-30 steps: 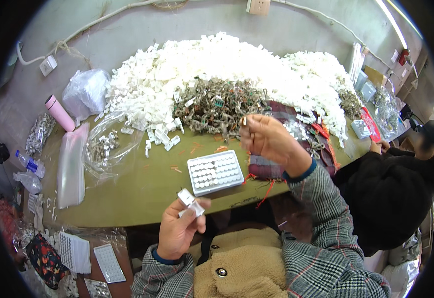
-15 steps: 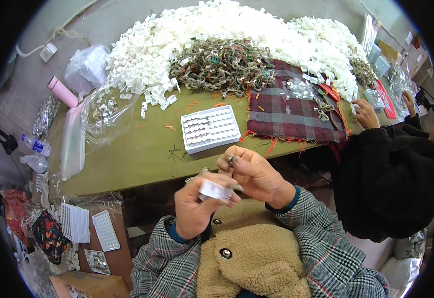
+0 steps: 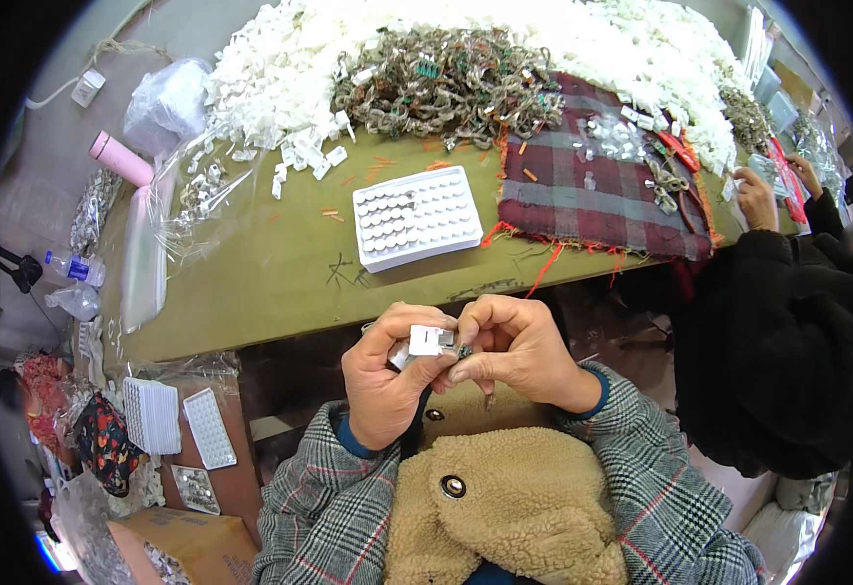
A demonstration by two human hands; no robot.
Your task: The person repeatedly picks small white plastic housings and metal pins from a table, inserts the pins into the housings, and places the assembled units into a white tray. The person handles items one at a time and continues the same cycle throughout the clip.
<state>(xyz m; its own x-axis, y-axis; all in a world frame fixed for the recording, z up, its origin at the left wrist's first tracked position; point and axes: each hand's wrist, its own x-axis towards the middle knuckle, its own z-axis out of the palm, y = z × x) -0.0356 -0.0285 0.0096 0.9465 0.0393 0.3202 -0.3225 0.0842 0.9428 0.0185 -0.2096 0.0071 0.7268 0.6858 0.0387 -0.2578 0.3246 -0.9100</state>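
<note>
Two hands meet in front of the wearer's chest, head view, near side of the table (image 3: 280,278). L hand (image 3: 379,385): thumb and fingers closed on a wht housing (image 3: 430,340); housing lies btwn thumb and index, R end projecting past the thumb tip toward the other hand. R hand (image 3: 534,361): thumb and index pinched tight on a small dk part (image 3: 464,351), held at the housing's R end. Seated or only touching: I can't tell from where I stand, fingers block the joint. Beyond the hands, on the table: wht tray (image 3: 421,257) w/ rows of rnd pcs; plaid cloth (image 3: 582,210) to its R; dk heap (image 3: 436,88) behind, w/ a large wht pile (image 3: 275,73) around its rear.
</note>
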